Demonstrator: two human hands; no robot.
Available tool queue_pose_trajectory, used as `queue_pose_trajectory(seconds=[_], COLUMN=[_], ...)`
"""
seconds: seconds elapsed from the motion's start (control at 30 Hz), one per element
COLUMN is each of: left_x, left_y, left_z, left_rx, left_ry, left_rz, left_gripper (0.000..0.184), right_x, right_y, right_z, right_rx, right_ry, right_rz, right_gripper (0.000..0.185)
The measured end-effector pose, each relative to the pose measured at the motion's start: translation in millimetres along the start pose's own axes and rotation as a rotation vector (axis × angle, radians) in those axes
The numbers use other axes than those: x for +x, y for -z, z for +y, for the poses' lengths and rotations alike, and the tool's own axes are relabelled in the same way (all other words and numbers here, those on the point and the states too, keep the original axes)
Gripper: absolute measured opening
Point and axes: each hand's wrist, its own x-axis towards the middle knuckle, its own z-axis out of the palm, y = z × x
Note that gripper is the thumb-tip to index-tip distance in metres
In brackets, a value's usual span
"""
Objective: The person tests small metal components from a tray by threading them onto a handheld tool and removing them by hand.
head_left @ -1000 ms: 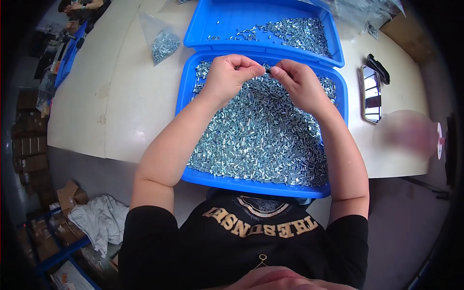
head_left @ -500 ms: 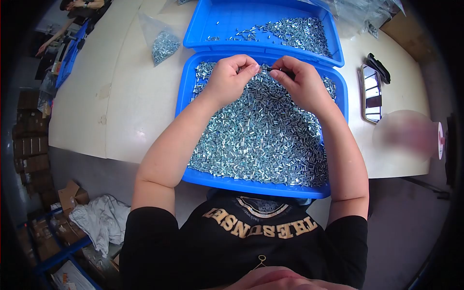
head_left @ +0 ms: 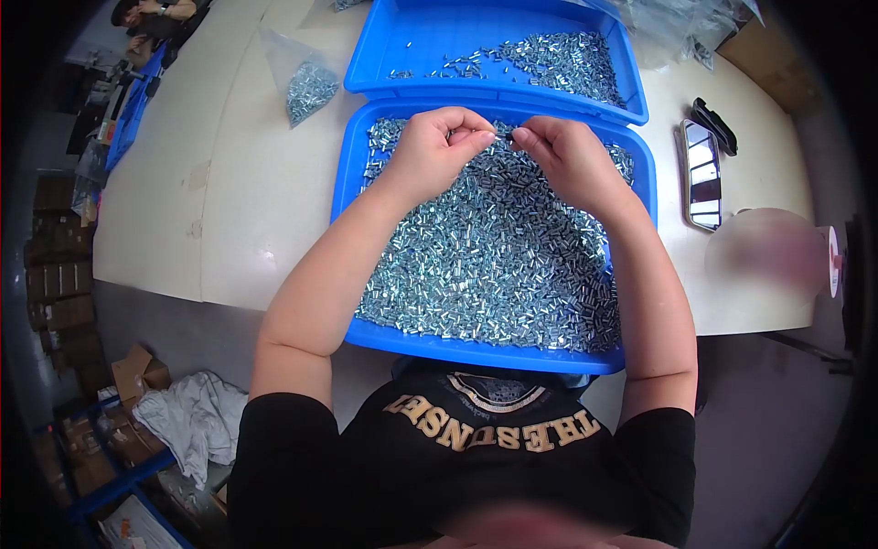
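Thumb and forefinger of our left hand (head_left: 432,157) close in a pinch, with a tiny silvery piece (head_left: 497,137) at the tips. Just beside it, our right hand (head_left: 572,160) grips a small dark piece (head_left: 511,137) between thumb and forefinger; we cannot tell whether the two pieces touch. Both hands are above a blue rectangular plastic bin (head_left: 476,355) full of short, shiny metal cylinders (head_left: 494,274).

On our black T-shirt (head_left: 366,485) we read THE SUNSE in pale gold capitals, upside down; the smaller print is too fine for us.

From the left, we see a co-worker (head_left: 151,20) beyond the whitish table (head_left: 165,210), a clear plastic bag (head_left: 285,57) partly filled with small metal pieces, a second blue plastic bin (head_left: 412,55) with its heap toward the right, a glossy rectangular phone (head_left: 702,178) and a black oblong case (head_left: 715,126). Our bare forearms (head_left: 334,261) and hands hide parts of the near bin.
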Motion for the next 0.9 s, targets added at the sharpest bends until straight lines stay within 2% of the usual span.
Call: queue_pose_trajectory(seconds=[0.1,0.2,0.27,0.3,0.37,0.53,0.6,0.73,0.9], left_x=[0.3,1.9,1.7,1.8,1.9,-0.3,-0.4,-0.7,-0.2], left_y=[0.3,0.9,6.2,4.6,0.7,-1.0,-2.0,-3.2,-4.8], left_z=[0.0,-5.2,-3.4,-4.9,-8.9,-1.9,0.5,1.9,-3.8], left_rx=[0.021,-0.094,-0.046,-0.047,0.03,0.082,0.108,0.13,0.154], left_ry=[0.035,0.038,0.141,0.141,-0.024,-0.014,0.002,0.002,0.044], left_rz=[0.001,0.026,-0.104,-0.104,-0.036,-0.014,-0.012,-0.002,-0.04], left_gripper=[0.011,0.013,0.018,0.018,0.015,0.014,0.013,0.013,0.016], right_x=[0.3,0.3,0.1,-0.3,-0.3,-0.3,-0.5,0.3,0.6], right_y=[0.6,1.3,1.1,1.0,2.7,-1.4,-7.5,-7.7,-6.0], right_z=[0.2,-2.2,-3.3,-3.8,-7.0,-1.5,4.3,5.4,5.7], right_rx=[-0.004,-0.025,-0.029,-0.033,-0.054,-0.049,-0.002,-0.011,-0.194], right_ry=[-0.002,-0.022,-0.011,-0.001,-0.017,-0.027,0.066,0.096,0.262], right_rz=[0.009,-0.01,-0.009,-0.009,-0.023,-0.039,0.042,0.071,0.224], right_gripper=[0.027,0.026,0.026,0.025,0.025,0.023,0.022,0.019,0.015])
